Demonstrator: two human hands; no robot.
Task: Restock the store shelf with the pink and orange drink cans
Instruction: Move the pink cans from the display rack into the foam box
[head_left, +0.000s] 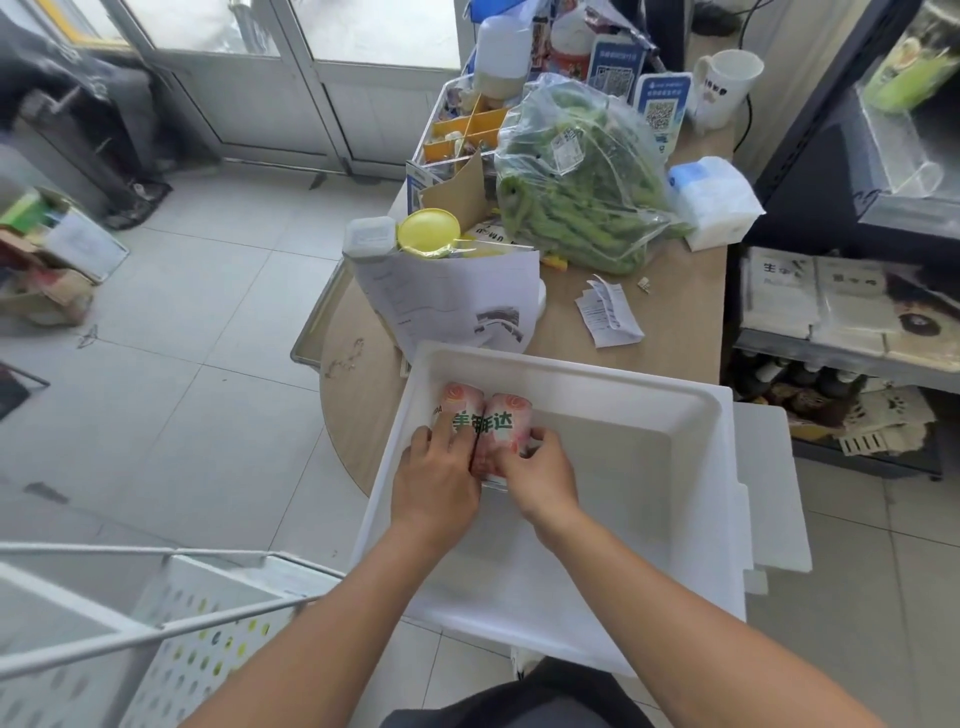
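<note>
Inside the white foam box (571, 375), the fingers (441, 435) of the left hand (435, 486) curl round the left pink can (458, 404), while the right hand (540, 480) grips the right pink can (506, 423) touching it.

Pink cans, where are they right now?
Head view, centre: pink cans side by side in the white box, far-left corner, held by left hand and right hand.

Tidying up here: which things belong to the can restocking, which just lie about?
Job: pink and orange drink cans, white foam box, left hand, right hand.
Lying about: clear plastic bag of green pods, white ceramic mug, crumpled paper receipt.
</note>
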